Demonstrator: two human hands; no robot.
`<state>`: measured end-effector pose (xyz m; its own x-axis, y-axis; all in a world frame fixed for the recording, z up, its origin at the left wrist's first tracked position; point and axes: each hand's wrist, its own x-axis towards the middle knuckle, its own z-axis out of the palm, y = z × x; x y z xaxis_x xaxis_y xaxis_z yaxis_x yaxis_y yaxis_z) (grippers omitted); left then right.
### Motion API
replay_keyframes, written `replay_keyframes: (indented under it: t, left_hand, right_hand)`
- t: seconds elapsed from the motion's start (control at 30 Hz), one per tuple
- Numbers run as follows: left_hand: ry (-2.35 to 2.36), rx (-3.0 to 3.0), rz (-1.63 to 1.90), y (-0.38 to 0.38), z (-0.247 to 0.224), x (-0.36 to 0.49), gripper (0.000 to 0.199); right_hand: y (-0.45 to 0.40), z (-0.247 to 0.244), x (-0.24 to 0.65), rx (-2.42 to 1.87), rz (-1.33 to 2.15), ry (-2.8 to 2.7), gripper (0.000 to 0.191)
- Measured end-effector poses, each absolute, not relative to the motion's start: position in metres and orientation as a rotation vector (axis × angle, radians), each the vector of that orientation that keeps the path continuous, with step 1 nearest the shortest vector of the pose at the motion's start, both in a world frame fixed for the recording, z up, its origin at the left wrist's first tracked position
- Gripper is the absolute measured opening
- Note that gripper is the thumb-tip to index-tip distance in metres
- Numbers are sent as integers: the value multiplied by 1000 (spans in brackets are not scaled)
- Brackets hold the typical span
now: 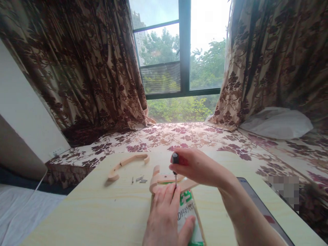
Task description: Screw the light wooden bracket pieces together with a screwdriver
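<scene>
Step in hand, by the look of it: working a screw on the wooden part. Screw head itself isn't visible, so can't tell whether it's going in or coming out.

Right hand [198,167]: fingers closed round the dark handle of the screwdriver [175,159], shaft near upright, tip down at the wood just beside the left fingertips. Left hand [162,212]: fingers extended flat, close together, laid over the wooden part; thumb spread away over the packet. Can't tell if the fingertips curl round the edge.

Wooden part [154,182] lies on the white-and-green packet [187,206], near the middle of the table [110,212], mostly covered by hands. Can't tell if it's one piece or several.

To its left: a second curved wooden piece [128,161], apart from the hands, with loose screws [139,179] between the two. Flat dark-edged device [258,201] sits under the right forearm's side of the table.

Next move, my read: calls for axial pressure, shaft in line, wood pinned, left fingertips clear of a slip.
</scene>
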<state>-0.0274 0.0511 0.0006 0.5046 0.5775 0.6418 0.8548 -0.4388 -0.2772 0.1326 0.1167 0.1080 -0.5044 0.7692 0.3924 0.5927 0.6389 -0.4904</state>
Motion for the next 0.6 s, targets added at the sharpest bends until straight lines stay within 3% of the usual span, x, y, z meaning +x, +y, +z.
replay_keyframes:
  t: [0.13,0.33,0.6]
  left_hand:
    - [-1229,-2217,-631,50,1,-26,53]
    - [-1351,-2308,-613,46,1,-24,55]
    - [-1504,-2411,-586,46,1,-24,57]
  right_hand:
    - [121,106,131,-1160,278,-2230,19]
    - [117,107,140,-974,461,-2283,5]
    - [119,109,138,-1168,320,-2219,19]
